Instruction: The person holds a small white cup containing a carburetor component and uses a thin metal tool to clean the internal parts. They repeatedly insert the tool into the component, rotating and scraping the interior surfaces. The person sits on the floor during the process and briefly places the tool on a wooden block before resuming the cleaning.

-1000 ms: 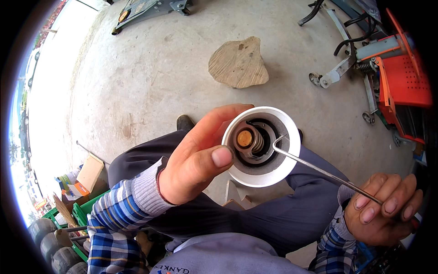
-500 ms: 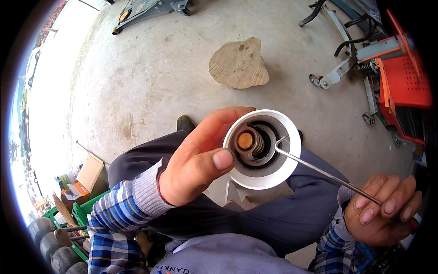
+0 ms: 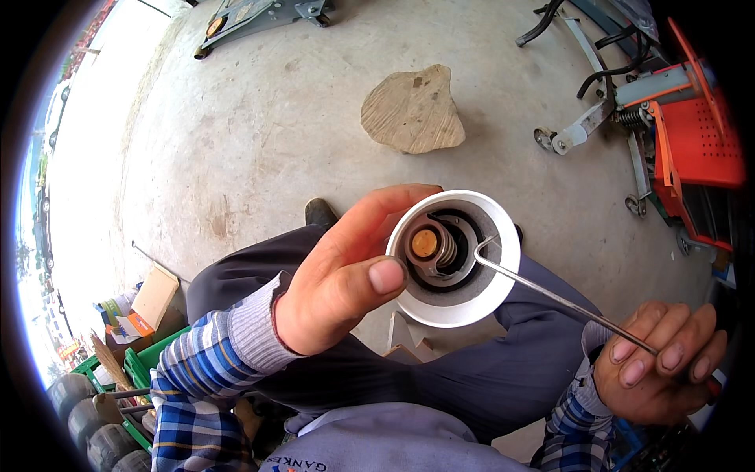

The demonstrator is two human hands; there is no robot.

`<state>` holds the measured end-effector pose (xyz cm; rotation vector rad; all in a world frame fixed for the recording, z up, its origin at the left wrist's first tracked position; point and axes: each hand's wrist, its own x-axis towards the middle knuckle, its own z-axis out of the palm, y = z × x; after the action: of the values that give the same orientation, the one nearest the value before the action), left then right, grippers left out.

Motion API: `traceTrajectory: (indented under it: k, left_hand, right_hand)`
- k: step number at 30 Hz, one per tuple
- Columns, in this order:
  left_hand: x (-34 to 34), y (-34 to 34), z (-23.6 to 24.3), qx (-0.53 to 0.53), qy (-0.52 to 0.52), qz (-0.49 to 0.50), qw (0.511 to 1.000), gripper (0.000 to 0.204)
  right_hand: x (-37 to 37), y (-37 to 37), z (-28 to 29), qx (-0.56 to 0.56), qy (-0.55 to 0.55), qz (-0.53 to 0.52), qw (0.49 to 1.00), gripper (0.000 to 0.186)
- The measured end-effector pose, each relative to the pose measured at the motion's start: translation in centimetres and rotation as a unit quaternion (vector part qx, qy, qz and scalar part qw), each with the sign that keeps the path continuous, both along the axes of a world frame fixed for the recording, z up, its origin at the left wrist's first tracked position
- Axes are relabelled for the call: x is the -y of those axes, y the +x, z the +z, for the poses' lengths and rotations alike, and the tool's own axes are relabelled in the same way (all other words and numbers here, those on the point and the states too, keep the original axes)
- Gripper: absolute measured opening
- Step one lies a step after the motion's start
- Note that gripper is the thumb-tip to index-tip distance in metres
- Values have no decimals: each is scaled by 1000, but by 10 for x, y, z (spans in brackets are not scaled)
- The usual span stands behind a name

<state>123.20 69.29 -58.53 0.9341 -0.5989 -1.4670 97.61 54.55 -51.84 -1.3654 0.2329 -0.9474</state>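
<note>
My left hand (image 3: 330, 291) is wrapped around the side of a round, pale metal housing (image 3: 501, 291), its thumb pressed near the rim. The housing's open mouth faces up toward me. Inside sits a thermostat-like part (image 3: 425, 244) with a brass-coloured round cap, a coil spring and a metal bracket. From the right, my right hand (image 3: 657, 358) grips a hook pick (image 3: 574, 303), a thin metal rod with a bent end. That bent end reaches into the housing's mouth near the inner right wall. The pick's handle is mostly hidden by my fingers; a bit of red shows.
On the concrete floor ahead stands a wood block (image 3: 414, 110). An orange and grey wheeled machine (image 3: 692, 141) is at the right, a floor jack (image 3: 263, 23) at the far left. Green crates (image 3: 145, 358) and an open cardboard box (image 3: 153, 303) lie beside my left arm.
The housing and both hands have barely moved, with only a slight shift to the right. The pick's bent end stays inside the mouth.
</note>
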Motion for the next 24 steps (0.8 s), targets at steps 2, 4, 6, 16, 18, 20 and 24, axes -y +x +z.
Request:
traceTrajectory:
  k: [2,4,6,16,18,20,24]
  left_hand:
    - [0,0,0,-1,0,0,1000,74]
    - [0,0,-1,-3,-2,-1,1000,74]
    - [0,0,-1,-7,-2,-1,1000,74]
    - [0,0,-1,-1,-3,3,1000,75]
    - [0,0,-1,-4,-3,1,1000,75]
    - [0,0,-2,-5,-4,1,1000,75]
    - [0,0,-1,-9,-3,4,1000,75]
  right_hand:
    - [0,-1,1,-5,2,2,1000,25]
    - [0,-2,1,-8,3,4,1000,25]
    - [0,-1,1,-7,1,4,1000,25]
    - [-1,3,1,-2,0,2,1000,23]
    - [-1,3,1,0,0,2,1000,22]
    - [-1,3,0,2,1,0,1000,21]
    - [-2,4,0,3,2,-8,1000,21]
